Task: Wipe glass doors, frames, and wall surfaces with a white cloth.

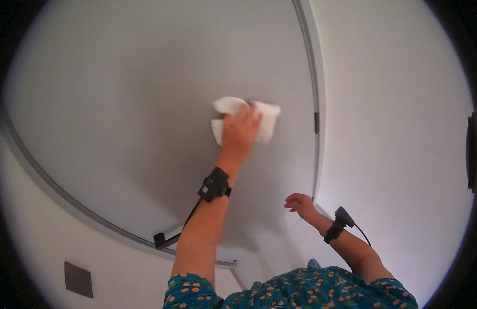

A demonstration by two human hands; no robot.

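My left hand lies on a white cloth, pressing it against the pale grey surface of a door. The cloth is bunched, with folds sticking out on both sides of the fingers. Some blur is seen on the hand and cloth. Lower down and to the right, my right hand is raised with loosely curled fingers and nothing in it, near the hinge-side edge of the door. A black device is strapped to each wrist.
A dark lever handle sticks out beside my left forearm. The grey door frame curves around the door, with a hinge at right. Pale walls carry a dark square plate at lower left and a dark object at far right.
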